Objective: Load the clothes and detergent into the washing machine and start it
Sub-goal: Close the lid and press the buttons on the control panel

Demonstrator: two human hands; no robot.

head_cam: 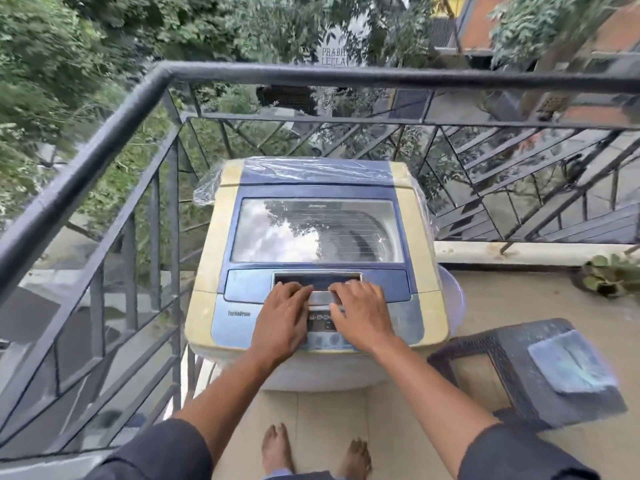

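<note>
Bare feet (pixel 315 452) stood before the washing machine (pixel 311 258). Both the left hand (pixel 282 315) and right hand (pixel 362 315) lay with fingers extended onto the handle recess of its closed lid (pixel 317 233), gripping nothing. Loading seemingly hadn't begun; a folded cloth (pixel 571 362) waited on the dark stool (pixel 512 368) alongside. Drum contents couldn't be made out.

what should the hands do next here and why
Probably lift the lid by its handle recess. The lid is down, and both the left hand and right hand rest with fingertips at that recess, so nothing can go into the washing machine yet.
</note>
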